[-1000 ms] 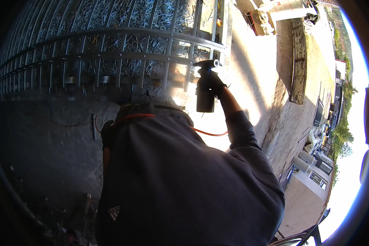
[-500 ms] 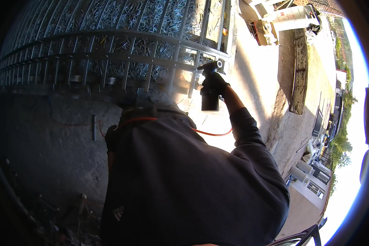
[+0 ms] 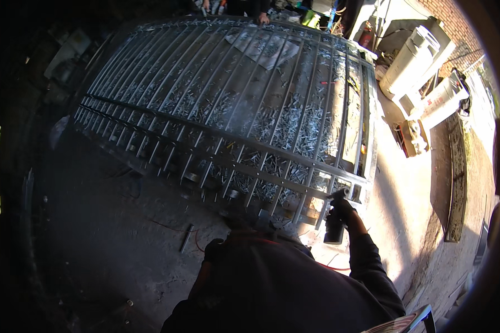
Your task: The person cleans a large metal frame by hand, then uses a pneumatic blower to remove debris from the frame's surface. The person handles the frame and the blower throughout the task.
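My right hand (image 3: 343,213), in a black glove, is closed round the grip of a black pneumatic rivet gun (image 3: 333,230). The tool stands upright, its head close to the near right corner of a silver metal railing panel (image 3: 228,136). An orange air hose (image 3: 337,268) loops below the tool towards my body. Down by my left side is my left hand (image 3: 212,250), gloved dark; its fingers are in shadow and partly hidden by my body. Many thin metal pins (image 3: 303,127) lie scattered beneath the bars of the panel.
Across the panel, another person's hand (image 3: 263,18) rests at its far edge. White cylinders (image 3: 411,58) and a cardboard box (image 3: 414,139) stand at the right, near a long weathered beam (image 3: 455,183). A short metal bar (image 3: 186,238) lies on the floor at my left.
My view has tilted up, bringing the whole panel and the other person's hands into sight. In the picture my right hand with the rivet gun sits lower and further right.
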A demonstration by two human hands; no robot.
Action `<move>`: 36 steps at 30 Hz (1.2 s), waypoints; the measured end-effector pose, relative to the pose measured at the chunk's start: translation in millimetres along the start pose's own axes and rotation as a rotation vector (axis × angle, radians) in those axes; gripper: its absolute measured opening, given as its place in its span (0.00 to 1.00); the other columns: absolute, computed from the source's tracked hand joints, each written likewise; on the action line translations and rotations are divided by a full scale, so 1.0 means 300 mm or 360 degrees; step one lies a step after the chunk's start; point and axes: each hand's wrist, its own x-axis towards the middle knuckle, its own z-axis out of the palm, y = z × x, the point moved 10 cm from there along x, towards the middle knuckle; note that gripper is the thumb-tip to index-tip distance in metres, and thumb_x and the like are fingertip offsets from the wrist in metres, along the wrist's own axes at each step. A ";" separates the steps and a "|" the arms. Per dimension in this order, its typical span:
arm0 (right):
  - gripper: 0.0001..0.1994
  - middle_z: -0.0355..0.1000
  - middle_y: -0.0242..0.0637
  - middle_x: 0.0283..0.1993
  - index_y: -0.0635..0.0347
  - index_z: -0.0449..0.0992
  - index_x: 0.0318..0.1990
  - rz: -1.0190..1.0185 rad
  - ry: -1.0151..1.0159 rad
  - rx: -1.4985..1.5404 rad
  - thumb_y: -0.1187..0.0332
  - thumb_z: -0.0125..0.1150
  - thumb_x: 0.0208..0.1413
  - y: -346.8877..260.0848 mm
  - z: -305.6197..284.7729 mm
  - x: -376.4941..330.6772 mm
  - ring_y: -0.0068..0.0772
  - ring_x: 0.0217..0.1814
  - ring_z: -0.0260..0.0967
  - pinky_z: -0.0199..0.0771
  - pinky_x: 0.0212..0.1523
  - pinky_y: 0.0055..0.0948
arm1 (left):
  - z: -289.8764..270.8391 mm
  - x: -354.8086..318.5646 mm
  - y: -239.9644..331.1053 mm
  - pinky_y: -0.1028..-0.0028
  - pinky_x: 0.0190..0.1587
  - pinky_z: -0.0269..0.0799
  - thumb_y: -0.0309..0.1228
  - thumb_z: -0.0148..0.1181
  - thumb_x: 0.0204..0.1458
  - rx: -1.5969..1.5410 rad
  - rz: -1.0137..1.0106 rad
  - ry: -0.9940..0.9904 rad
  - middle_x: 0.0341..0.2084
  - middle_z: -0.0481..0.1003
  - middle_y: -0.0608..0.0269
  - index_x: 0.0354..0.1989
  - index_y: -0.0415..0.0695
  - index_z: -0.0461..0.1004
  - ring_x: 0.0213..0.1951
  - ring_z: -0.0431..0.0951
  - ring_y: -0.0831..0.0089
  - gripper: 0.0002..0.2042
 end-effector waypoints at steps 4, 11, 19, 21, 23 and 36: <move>0.06 0.66 0.33 0.20 0.52 0.72 0.39 -0.0079 0.0210 -0.0520 0.64 0.63 0.63 -0.031 -0.018 0.044 0.37 0.19 0.68 0.72 0.20 0.42 | -0.045 0.023 0.050 0.62 0.57 0.75 0.45 0.64 0.59 0.0185 -0.0161 -0.0166 0.52 0.80 0.50 0.53 0.48 0.80 0.55 0.79 0.53 0.19; 0.28 0.75 0.38 0.55 0.53 0.72 0.62 0.0084 0.0211 -0.0310 0.66 0.71 0.53 -0.003 0.008 -0.075 0.37 0.58 0.69 0.70 0.64 0.35 | -0.206 0.101 0.033 0.62 0.57 0.75 0.47 0.64 0.58 0.0230 -0.0271 -0.0247 0.51 0.80 0.51 0.53 0.49 0.80 0.54 0.80 0.54 0.20; 0.22 0.73 0.38 0.47 0.54 0.72 0.57 0.0050 0.0494 -0.0259 0.64 0.69 0.55 -0.029 0.116 -0.208 0.37 0.48 0.69 0.72 0.53 0.37 | -0.548 0.257 -0.132 0.62 0.56 0.75 0.49 0.64 0.57 0.0360 -0.0322 -0.0436 0.51 0.81 0.51 0.53 0.51 0.81 0.54 0.80 0.56 0.20; 0.20 0.73 0.38 0.45 0.54 0.73 0.56 0.0043 0.0545 -0.0251 0.64 0.68 0.56 -0.030 0.140 -0.213 0.37 0.45 0.69 0.72 0.50 0.37 | -0.625 0.276 -0.164 0.62 0.56 0.75 0.49 0.64 0.57 0.0426 -0.0351 -0.0505 0.50 0.81 0.51 0.53 0.51 0.81 0.54 0.81 0.56 0.21; 0.19 0.72 0.38 0.43 0.54 0.73 0.54 0.0021 0.0561 -0.0232 0.64 0.67 0.57 -0.027 0.156 -0.212 0.37 0.43 0.69 0.72 0.47 0.38 | -0.683 0.290 -0.190 0.61 0.56 0.75 0.50 0.64 0.57 0.0481 -0.0366 -0.0556 0.50 0.81 0.52 0.53 0.52 0.81 0.54 0.81 0.56 0.21; 0.12 0.70 0.38 0.30 0.56 0.74 0.46 -0.0334 0.0589 -0.0125 0.61 0.63 0.61 -0.119 0.243 -0.126 0.37 0.27 0.70 0.74 0.29 0.41 | -0.694 0.380 -0.136 0.58 0.58 0.74 0.58 0.63 0.50 0.0823 -0.0310 -0.0913 0.51 0.81 0.51 0.50 0.55 0.82 0.55 0.79 0.50 0.25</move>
